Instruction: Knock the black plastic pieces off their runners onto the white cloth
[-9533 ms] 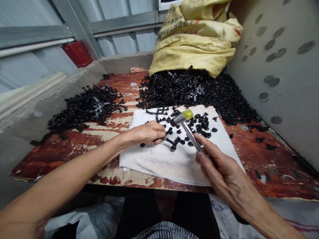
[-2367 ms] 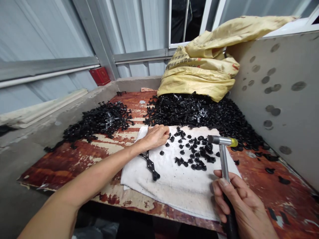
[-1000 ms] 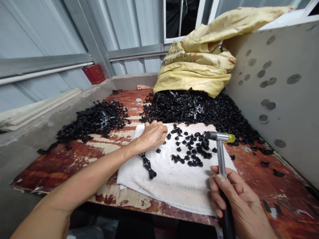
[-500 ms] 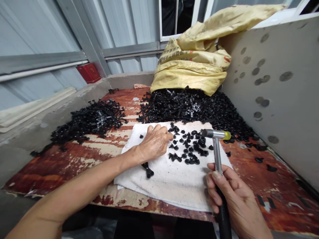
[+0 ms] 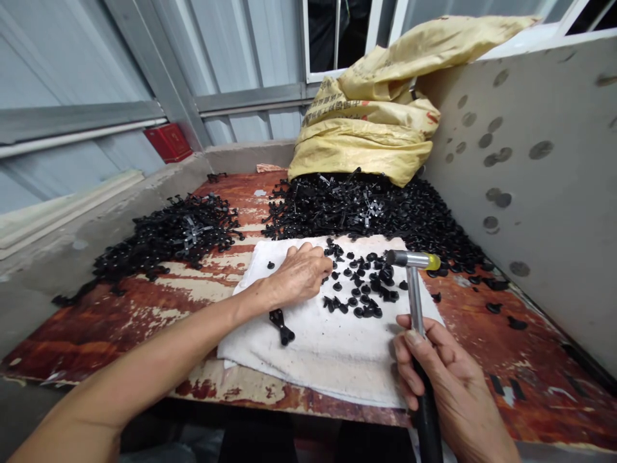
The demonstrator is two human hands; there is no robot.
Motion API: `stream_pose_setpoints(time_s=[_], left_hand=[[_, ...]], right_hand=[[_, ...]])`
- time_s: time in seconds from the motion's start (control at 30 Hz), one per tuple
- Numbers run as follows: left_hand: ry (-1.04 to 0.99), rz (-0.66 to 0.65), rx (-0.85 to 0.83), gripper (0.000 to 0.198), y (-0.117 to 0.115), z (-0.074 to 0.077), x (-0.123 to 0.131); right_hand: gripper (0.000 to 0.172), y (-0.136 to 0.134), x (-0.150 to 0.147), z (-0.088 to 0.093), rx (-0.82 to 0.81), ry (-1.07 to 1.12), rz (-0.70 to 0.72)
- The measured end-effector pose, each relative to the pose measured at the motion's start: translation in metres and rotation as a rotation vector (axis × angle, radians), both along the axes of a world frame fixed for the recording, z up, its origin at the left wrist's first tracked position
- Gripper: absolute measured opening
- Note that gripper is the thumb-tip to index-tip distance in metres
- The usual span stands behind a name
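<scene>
My right hand point(image 5: 443, 379) is wrapped round a hammer point(image 5: 415, 283) with a black grip, a metal shaft and a head that is dark at one end and yellow at the other. The hammer is held upright above the right side of a white cloth point(image 5: 308, 360). Over the cloth's back part, my left hand point(image 5: 303, 270) has its fingers curled down. Whatever lies under those fingertips is hidden. Several small round black pieces point(image 5: 365, 300) are scattered just right of it. Below the left wrist lies a black jointed part point(image 5: 282, 328) on the cloth.
A large heap of black parts point(image 5: 332, 206) spills from a yellow sack point(image 5: 361, 151) at the back. Another black pile point(image 5: 168, 235) sits at the left. A spotted upright panel point(image 5: 530, 167) borders the worn red-brown table point(image 5: 202, 334) on the right. A red box point(image 5: 168, 143) stands at the back left.
The whole view has shifted slightly. My left hand stays curled in nearly the same spot on the cloth, and my right hand still holds the hammer upright.
</scene>
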State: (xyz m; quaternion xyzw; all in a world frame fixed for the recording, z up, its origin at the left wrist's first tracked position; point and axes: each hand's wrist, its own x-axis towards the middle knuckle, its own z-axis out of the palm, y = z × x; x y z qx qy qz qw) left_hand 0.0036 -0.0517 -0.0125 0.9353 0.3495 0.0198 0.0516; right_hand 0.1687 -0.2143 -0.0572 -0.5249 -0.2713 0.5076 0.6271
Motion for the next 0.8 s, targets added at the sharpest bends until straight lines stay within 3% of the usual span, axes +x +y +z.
stream_pose_setpoints(time_s=[0.13,0.37,0.5,0.8], left_hand=[[-0.017,0.009,-0.058,0.020,0.008,0.000,0.001],[-0.061,0.123,0.066,0.022,0.007,-0.007,-0.001],[-0.100,0.031,0.100,0.026,-0.002,-0.007,0.001],[0.044,-0.088,0.254,0.022,-0.009,-0.005,0.014]], right_hand=[[0.041,0.000,0.001,-0.001,0.012,-0.003,0.008],[0.038,-0.002,0.001,-0.002,0.001,-0.003,0.000],[0.037,-0.003,0.002,-0.002,-0.003,-0.011,0.004],[0.033,-0.002,-0.003,0.001,0.023,0.035,-0.040]])
